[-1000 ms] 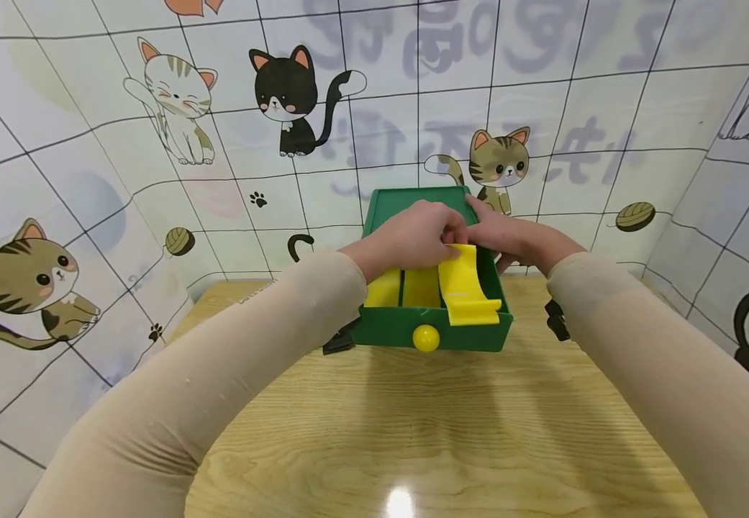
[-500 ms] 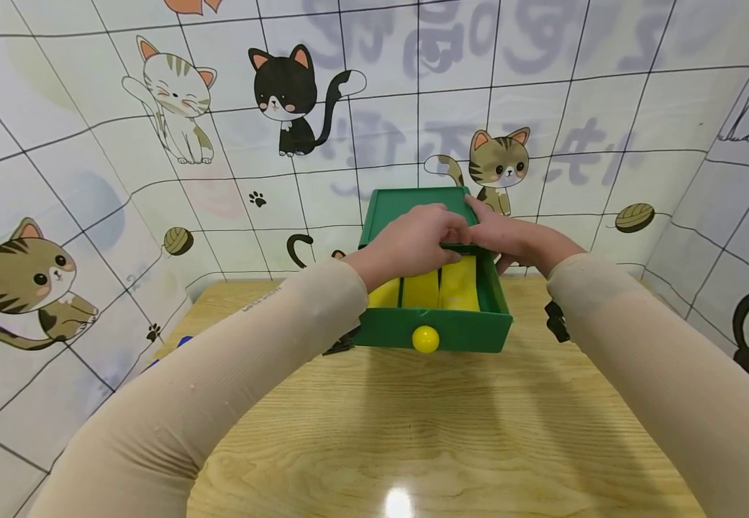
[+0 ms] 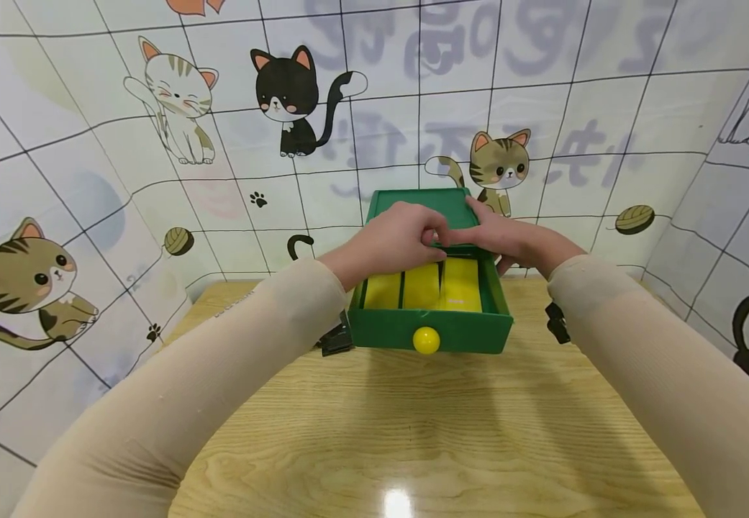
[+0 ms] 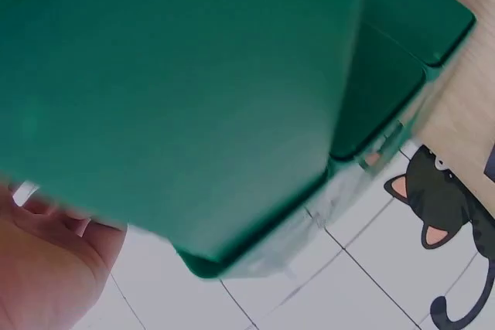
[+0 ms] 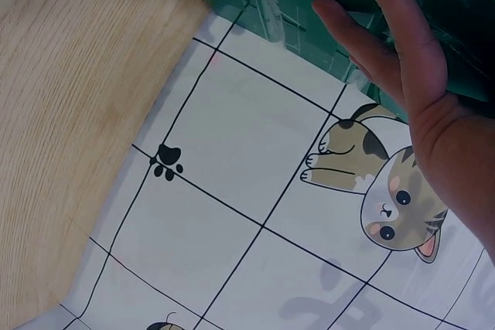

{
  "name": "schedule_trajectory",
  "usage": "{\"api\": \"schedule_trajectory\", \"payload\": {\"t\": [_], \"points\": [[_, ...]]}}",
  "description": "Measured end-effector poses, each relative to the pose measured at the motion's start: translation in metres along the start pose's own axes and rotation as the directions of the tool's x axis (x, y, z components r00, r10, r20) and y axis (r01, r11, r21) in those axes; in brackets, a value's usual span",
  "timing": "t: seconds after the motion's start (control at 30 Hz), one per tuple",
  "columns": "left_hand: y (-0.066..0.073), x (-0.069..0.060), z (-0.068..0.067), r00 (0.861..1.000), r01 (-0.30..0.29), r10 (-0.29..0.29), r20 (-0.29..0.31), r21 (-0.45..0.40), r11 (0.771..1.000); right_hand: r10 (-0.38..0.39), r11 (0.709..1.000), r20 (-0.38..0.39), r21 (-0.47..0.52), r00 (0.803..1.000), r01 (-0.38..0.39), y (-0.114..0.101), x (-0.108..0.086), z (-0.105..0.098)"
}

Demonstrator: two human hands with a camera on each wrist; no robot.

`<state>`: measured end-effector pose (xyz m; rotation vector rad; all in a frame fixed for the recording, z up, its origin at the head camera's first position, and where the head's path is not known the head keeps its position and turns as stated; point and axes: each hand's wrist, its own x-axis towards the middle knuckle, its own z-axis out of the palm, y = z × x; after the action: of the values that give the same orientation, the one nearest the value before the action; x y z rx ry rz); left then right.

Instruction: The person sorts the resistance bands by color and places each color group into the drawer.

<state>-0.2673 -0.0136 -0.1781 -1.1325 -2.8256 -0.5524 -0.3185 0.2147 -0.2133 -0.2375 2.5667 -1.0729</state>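
Observation:
A green box has its drawer pulled out, with a yellow knob in front. Three yellow pieces lie side by side in the drawer, split by dividers. My left hand is bent over the drawer's back part, above the middle piece; its fingertips are partly hidden, and nothing shows in them. In the left wrist view, green plastic covers part of that hand. My right hand rests on the box's right side, fingers extended, as the right wrist view shows.
The box stands at the back of a wooden table, close to a tiled wall printed with cats. A black object is beside the drawer's left side, and another is under the right wrist.
The right yellow piece, which hung over the drawer's front with my left hand at its back end, now lies inside. My left hand has moved left; my right has stayed.

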Motion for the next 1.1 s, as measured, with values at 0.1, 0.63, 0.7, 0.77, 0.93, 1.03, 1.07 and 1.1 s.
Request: {"api": "schedule_trajectory", "payload": {"t": [0.1, 0.63, 0.7, 0.77, 0.93, 1.03, 1.07, 1.1], "points": [[-0.007, -0.004, -0.004, 1.000, 0.024, -0.024, -0.018, 0.004, 1.000, 0.004, 1.000, 0.002, -0.005, 1.000, -0.004, 0.000, 0.000, 0.000], [-0.017, -0.061, -0.016, 0.992, -0.018, 0.014, -0.122, -0.028, 0.999, 0.033, 0.999, -0.004, 0.004, 0.999, -0.033, 0.005, 0.005, 0.001], [-0.005, -0.078, -0.014, 0.984, -0.063, 0.066, -0.166, 0.024, 0.998, 0.028, 1.000, -0.004, -0.003, 1.000, -0.028, 0.004, 0.005, 0.002], [0.006, -0.094, -0.010, 0.973, -0.093, 0.106, -0.207, 0.071, 0.993, 0.020, 1.000, -0.006, -0.010, 1.000, -0.020, 0.003, 0.004, 0.002], [0.027, -0.126, 0.008, 0.958, -0.112, 0.129, -0.258, 0.078, 0.991, 0.008, 1.000, -0.016, -0.029, 1.000, -0.008, 0.002, 0.002, 0.001], [0.034, -0.136, 0.024, 0.962, -0.049, 0.054, -0.267, 0.026, 0.998, 0.011, 0.999, -0.020, -0.035, 1.000, -0.012, 0.001, 0.001, 0.001], [0.036, -0.138, 0.029, 0.964, -0.013, 0.013, -0.265, 0.000, 1.000, 0.011, 0.999, -0.021, -0.036, 1.000, -0.012, 0.000, 0.000, 0.001], [0.037, -0.139, 0.034, 0.964, 0.022, -0.028, -0.263, -0.022, 0.999, 0.011, 0.999, -0.021, -0.037, 1.000, -0.011, 0.000, 0.000, 0.001]]}}
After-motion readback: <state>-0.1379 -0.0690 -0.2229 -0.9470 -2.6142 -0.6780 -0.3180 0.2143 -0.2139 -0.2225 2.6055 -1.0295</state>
